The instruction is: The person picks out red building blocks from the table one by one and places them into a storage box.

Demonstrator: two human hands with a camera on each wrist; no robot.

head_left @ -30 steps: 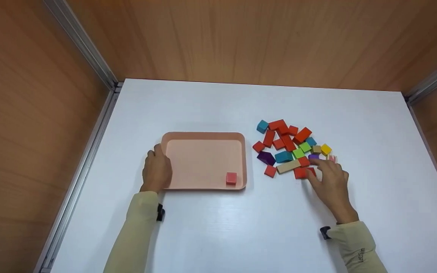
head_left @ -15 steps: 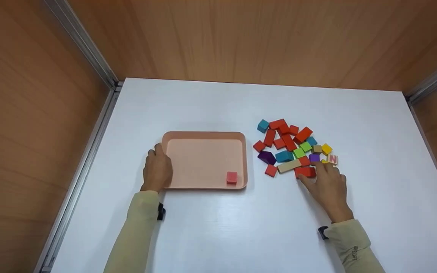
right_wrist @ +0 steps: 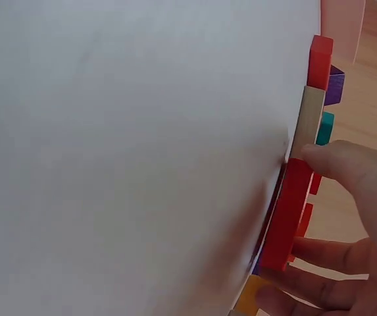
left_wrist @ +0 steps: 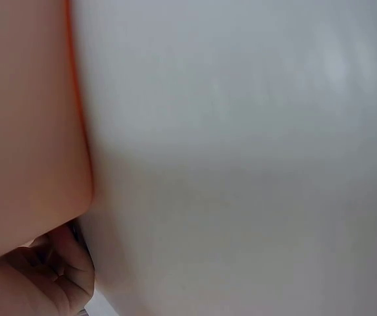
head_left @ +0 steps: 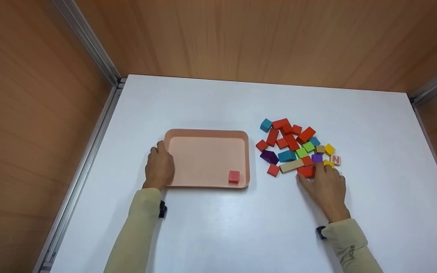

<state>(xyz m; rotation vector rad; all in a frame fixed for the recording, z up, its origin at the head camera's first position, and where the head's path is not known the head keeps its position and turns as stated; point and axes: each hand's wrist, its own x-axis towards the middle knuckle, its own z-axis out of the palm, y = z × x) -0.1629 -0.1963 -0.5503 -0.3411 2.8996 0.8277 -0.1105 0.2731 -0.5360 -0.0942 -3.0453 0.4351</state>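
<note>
A pink tray (head_left: 207, 155) lies flat on the table, with a pinkish-red cube (head_left: 234, 176) in its near right corner. My left hand (head_left: 159, 167) grips the tray's left edge; in the left wrist view, curled fingers (left_wrist: 70, 266) show at the tray's corner. My right hand (head_left: 326, 189) is at the near side of a spread of coloured blocks. There it spans a long red block (right_wrist: 287, 214), thumb at one end and index finger at the other. The remaining fingers reach beside a yellow block (right_wrist: 246, 296).
Close around the right hand lie a beige block (head_left: 291, 165), a purple cube (head_left: 317, 157), green cubes (head_left: 301, 152), a cube marked N (head_left: 335, 160) and several red and teal blocks. Wooden walls (head_left: 241, 38) stand along the table's back and sides.
My right hand has shifted slightly left, its thumb and index finger now at the ends of the red block. The N cube and a yellow block came into sight. My left hand stays on the tray.
</note>
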